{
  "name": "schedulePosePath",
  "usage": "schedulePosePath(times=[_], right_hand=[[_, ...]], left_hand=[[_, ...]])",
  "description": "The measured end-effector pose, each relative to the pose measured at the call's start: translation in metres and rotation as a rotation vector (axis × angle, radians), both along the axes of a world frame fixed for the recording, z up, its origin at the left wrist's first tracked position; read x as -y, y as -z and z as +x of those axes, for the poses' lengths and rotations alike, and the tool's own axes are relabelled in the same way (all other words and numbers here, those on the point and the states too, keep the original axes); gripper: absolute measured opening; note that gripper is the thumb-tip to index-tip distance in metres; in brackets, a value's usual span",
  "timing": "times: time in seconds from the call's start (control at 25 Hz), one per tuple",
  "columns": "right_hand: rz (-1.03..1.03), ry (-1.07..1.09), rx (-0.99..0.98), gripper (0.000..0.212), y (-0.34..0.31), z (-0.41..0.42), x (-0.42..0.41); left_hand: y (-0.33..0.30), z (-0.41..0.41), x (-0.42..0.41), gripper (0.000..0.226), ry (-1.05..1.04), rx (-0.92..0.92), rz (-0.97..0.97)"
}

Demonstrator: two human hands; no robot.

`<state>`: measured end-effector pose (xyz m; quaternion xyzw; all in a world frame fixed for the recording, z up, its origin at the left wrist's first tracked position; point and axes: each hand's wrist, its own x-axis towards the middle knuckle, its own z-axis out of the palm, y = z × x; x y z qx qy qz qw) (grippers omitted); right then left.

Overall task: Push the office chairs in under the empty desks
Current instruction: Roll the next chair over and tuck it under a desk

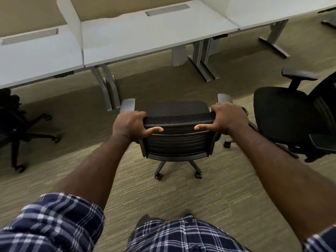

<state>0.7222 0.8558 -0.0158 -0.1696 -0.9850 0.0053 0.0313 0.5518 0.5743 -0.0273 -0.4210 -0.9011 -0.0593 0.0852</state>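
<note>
Right, grip: the left hand and the right hand are both clamping the top edge of the middle chair, fingers curling over the mesh backrest, thumbs pressing flat along its rear face.
Chair position: it is sitting on the carpet, well clear of the desk ahead, seat facing the desk edge, nowhere near tucked in yet.
Line-up: the chair is looking roughly centred on the opening between the left desk legs and the right desk legs.
Armrests: the two grey armrests are standing out ahead of the hands, and I am judging these as the parts most likely to catch the desk's underside or its legs.
How to push: even pressure from both hands is what this step is calling for, rolling straight on the casters and steering early, since a one-sided shove would be swinging the seat toward a leg.
Neighbours: a second chair is waiting just beside on the right, angled away, and a third chair is lurking at the left edge near its own desk.
Containers: none are showing; the desk tops are lying bare apart from grey cable slots.
Progress: I am reading this as early going, with all three chairs out on the floor.
</note>
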Motion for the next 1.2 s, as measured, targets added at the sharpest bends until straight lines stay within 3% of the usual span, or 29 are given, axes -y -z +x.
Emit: schedulePosePath(times=[0.44, 0.64, 1.2], right_hand=[[0.014, -0.136, 0.008, 0.103, -0.002, -0.103, -0.056], [0.019, -0.176, 0.004, 0.106, -0.001, -0.171, -0.067], [0.004, -0.236, 0.047, 0.092, -0.003, -0.37, -0.099]], left_hand=[[-0.006, -0.066, -0.036, 0.081, -0.125, 0.005, -0.044], [-0.002, -0.126, -0.042, 0.09, -0.173, -0.018, -0.058], [-0.007, -0.311, -0.071, 0.088, -0.2, -0.015, -0.068]])
